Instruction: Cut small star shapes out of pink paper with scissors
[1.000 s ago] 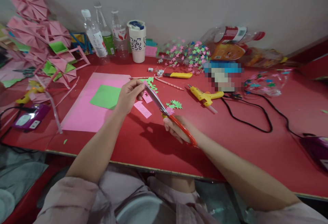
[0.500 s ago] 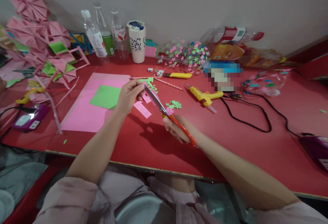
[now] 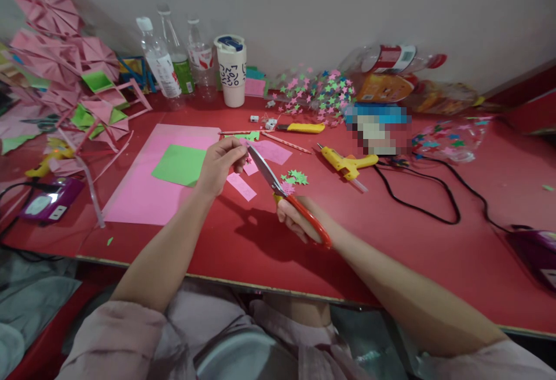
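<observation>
My right hand [image 3: 295, 220] grips red-handled scissors [image 3: 286, 194], blades pointing up and left over the red table [image 3: 425, 241]. My left hand [image 3: 219, 163] pinches a piece of pink paper [image 3: 273, 151] that sits against the scissor blades. Small pink strips [image 3: 242, 186] lie on the table just under my hands. A few green and pink paper stars [image 3: 295, 178] lie right of the blades. A large pink sheet [image 3: 147, 186] with a green square [image 3: 179, 164] on it lies to the left.
A yellow glue gun [image 3: 347, 163] with a black cord [image 3: 421, 200] lies to the right. A yellow cutter [image 3: 302, 128], pencils, a white cup [image 3: 233, 70], bottles [image 3: 160, 64] and a pile of paper stars [image 3: 319, 93] stand behind. Folded pink paper shapes [image 3: 65, 55] fill the far left.
The pink paper in my left hand has turned and now spreads flatter to the right of the blades. Both hands stay in nearly the same place.
</observation>
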Demonstrator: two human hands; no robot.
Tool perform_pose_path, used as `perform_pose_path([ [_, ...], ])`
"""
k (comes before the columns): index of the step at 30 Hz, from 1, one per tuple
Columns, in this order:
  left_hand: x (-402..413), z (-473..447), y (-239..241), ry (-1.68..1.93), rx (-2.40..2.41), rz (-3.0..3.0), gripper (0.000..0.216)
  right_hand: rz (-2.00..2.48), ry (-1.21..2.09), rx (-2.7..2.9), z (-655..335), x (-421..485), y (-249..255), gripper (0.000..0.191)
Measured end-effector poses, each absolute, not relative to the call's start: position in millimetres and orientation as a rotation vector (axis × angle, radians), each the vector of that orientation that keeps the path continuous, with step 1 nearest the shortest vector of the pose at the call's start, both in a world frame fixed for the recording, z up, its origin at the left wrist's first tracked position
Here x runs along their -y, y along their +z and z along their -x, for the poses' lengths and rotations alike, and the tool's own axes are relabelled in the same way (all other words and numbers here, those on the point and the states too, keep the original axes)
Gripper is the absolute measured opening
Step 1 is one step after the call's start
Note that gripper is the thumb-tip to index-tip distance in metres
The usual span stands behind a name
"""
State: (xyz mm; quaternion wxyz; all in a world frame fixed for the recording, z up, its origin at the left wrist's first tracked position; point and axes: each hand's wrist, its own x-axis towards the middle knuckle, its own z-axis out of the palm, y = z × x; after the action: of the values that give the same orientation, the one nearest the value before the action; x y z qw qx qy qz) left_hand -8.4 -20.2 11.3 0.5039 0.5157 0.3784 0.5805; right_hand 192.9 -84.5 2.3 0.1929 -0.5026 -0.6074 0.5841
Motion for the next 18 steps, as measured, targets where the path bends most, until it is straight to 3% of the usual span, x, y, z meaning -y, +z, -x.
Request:
perform_pose_path([
  [18, 18.5, 13.4, 12.0, 1.295, -0.918, -1.326, 0.016, 1.377, 1.637, 1.755, -196.7, 84.0, 3.3, 0.053],
])
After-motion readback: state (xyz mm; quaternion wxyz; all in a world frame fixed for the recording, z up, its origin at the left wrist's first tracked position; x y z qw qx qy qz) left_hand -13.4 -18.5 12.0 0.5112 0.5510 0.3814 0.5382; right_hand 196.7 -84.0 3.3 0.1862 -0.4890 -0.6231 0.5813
